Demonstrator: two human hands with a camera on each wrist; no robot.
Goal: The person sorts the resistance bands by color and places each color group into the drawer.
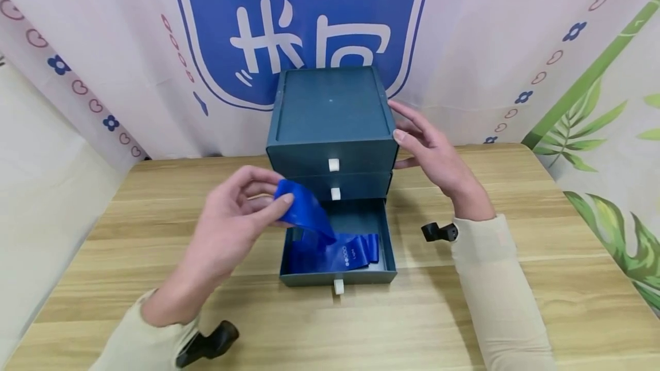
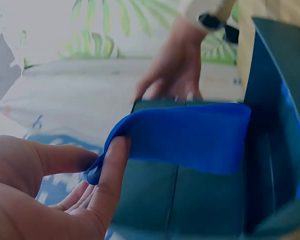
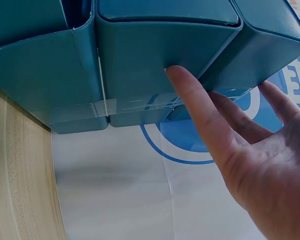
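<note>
My left hand pinches one end of a blue resistance band between thumb and fingers, seen close up in the left wrist view as a flat, smooth strip. The rest of the band lies folded in the pulled-out bottom drawer, with the printed word "Light" showing. A dark teal drawer unit with small white pulls stands at the middle of the table. Against its right side rest the straight fingertips of my right hand. In the right wrist view those fingers touch the side wall.
The wooden table stretches out around the drawer unit. Behind it hangs a white curtain with a blue emblem. The upper drawers, each with a white pull, are closed. Black wrist mounts stick out from both sleeves.
</note>
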